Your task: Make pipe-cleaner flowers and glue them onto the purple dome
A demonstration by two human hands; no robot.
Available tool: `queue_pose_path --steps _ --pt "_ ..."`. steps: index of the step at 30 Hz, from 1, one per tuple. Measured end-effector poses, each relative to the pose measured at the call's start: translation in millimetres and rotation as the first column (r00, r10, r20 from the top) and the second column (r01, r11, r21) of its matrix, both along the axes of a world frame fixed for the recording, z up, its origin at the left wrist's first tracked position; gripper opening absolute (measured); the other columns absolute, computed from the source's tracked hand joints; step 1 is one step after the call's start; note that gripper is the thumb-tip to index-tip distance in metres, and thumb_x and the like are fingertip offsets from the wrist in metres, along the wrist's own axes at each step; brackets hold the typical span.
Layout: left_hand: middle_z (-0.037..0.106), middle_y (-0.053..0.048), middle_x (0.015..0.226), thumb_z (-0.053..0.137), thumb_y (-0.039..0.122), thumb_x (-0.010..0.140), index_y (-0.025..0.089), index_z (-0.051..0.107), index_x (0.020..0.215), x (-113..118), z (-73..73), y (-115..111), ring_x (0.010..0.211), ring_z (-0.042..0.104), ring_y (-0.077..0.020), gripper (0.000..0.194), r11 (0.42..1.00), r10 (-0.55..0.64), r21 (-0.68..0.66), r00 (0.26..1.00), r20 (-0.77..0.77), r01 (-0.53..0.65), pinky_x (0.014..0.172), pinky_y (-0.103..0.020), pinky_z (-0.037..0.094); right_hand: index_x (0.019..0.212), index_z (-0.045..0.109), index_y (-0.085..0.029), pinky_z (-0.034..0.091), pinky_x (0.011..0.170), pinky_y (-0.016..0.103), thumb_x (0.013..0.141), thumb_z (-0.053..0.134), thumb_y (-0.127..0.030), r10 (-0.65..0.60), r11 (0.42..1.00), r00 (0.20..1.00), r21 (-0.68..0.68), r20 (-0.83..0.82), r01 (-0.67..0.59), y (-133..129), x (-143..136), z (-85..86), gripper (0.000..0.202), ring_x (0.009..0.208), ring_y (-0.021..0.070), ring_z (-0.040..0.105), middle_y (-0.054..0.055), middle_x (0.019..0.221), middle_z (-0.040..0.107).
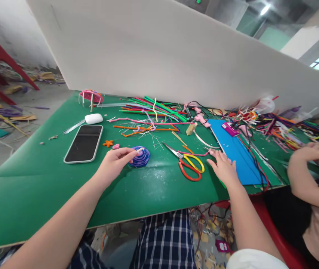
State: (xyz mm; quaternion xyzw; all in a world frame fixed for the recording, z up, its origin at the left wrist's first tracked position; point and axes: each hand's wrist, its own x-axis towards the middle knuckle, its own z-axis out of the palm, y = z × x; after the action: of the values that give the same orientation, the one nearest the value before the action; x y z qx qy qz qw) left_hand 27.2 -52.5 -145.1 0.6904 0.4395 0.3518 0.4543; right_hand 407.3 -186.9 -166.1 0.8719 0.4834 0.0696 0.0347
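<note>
My left hand [116,162] is pinched shut on a small pale pink piece [140,150], just over a blue and purple octagonal disc [140,158] wound from fuzzy stems. My right hand [224,166] lies low over the table with its fingers apart. Its fingertips are close to the end of a pink pipe cleaner [194,153]; whether they touch it I cannot tell. Between the hands lie scissors [190,164] with red and yellow handles, blades parted. An orange flower shape [108,143] and a small pink piece [116,146] sit left of the disc.
A phone [84,144] and a white case [94,118] lie at left, a pink domed piece [91,96] behind. Pipe cleaners [153,108] line the white partition [148,56]. A pink glue gun [201,118], blue sheet [239,160] and cables stand right, beside another person's arm [302,175].
</note>
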Motion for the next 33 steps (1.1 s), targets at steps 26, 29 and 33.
queue_pose_path --steps 26,29,33 --pt "0.063 0.003 0.061 0.059 0.052 0.072 0.022 0.069 0.071 -4 -1.1 1 0.063 0.056 -0.0148 0.031 1.000 -0.005 0.001 1.000 0.010 0.005 0.106 -0.042 0.022 0.132 0.042 -0.021 0.023 0.098 0.064 0.089 0.032 -0.047 0.079 0.997 0.997 0.024 0.002 -0.079 13 7 5.8 0.052 0.121 0.0302 0.043 0.011 0.138 0.041" --pt "0.063 0.003 0.061 0.058 0.052 0.072 0.022 0.069 0.074 -4 -1.4 1 0.063 0.056 -0.0148 0.033 1.000 -0.015 0.002 1.000 0.007 0.015 0.106 -0.042 0.020 0.132 0.042 -0.022 0.024 0.098 0.063 0.089 0.032 -0.047 0.088 0.996 0.996 0.026 0.019 -0.088 12 8 4.0 0.051 0.121 0.0296 0.042 0.011 0.138 0.042" --pt "0.063 0.003 0.059 0.058 0.055 0.071 0.021 0.069 0.074 -4 -0.8 1 0.063 0.056 -0.0148 0.036 1.000 -0.007 0.003 1.000 -0.002 0.007 0.105 -0.041 0.024 0.132 0.043 -0.021 0.027 0.096 0.062 0.089 0.035 -0.047 0.095 0.995 0.994 0.024 0.047 -0.096 13 9 1.7 0.051 0.120 0.0298 0.044 0.012 0.137 0.043"
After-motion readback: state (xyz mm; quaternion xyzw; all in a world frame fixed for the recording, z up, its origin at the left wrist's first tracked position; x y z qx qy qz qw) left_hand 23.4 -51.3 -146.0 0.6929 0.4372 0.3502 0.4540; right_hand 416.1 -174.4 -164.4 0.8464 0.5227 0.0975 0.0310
